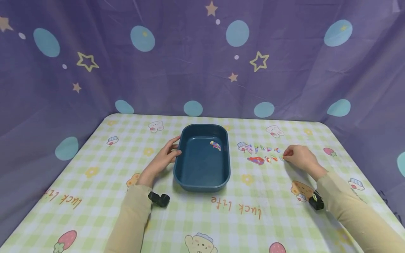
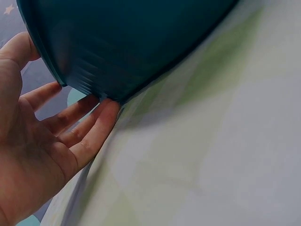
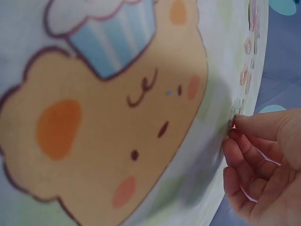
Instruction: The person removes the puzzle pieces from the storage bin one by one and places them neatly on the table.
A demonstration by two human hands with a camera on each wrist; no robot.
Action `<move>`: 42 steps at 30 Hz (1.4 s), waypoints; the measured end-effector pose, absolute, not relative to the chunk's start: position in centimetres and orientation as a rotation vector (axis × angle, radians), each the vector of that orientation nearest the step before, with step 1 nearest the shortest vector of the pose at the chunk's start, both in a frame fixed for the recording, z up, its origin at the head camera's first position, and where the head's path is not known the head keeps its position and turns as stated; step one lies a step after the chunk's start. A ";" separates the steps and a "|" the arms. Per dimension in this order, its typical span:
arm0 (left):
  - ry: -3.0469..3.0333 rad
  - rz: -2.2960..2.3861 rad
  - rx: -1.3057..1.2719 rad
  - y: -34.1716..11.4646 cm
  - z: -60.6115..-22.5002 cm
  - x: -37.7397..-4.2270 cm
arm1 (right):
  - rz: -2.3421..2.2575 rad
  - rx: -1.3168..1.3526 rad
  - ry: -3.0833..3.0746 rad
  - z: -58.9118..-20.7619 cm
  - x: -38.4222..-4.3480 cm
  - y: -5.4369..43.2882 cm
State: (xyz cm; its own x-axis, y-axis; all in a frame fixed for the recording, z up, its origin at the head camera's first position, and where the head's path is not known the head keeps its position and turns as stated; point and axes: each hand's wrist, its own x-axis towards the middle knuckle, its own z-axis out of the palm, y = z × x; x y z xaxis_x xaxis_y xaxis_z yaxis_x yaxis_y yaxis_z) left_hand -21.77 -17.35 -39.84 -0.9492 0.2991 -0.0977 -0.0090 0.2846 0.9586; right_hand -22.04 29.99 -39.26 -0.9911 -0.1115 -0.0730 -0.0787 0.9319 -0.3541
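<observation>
A dark teal plastic basin [image 1: 202, 168], rectangular with rounded corners, stands mid-table. Inside lies one small multicoloured flat piece [image 1: 216, 145]. My left hand [image 1: 164, 159] is at the basin's left side; in the left wrist view its fairly straight fingers [image 2: 87, 136] touch the outer wall near the base, with the thumb by the rim. To the right, several small colourful flat pieces, sticker-like, lie in two rough rows, among them a larger red one [image 1: 256, 160]. My right hand [image 1: 300, 157] pinches a small flat piece [image 3: 236, 107] between thumb and forefinger at the row's right end.
A light green checked tablecloth [image 1: 177, 221] with printed cartoons covers the table. Purple curtain [image 1: 202, 84] hangs behind and at both sides. Each wrist carries a small black device, such as the left one [image 1: 159, 199].
</observation>
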 end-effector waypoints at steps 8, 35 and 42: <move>2.317 1.703 0.265 -17.3 -39.3 -21.4 | -0.479 -0.191 3.018 -39.1 -22.5 29.4; 2.305 1.705 0.234 -17.5 -41.0 -21.9 | -0.373 -0.859 3.144 -33.8 -24.9 13.3; 2.324 1.688 0.233 -16.9 -38.8 -20.7 | -0.183 -1.071 3.109 -34.4 -25.0 9.2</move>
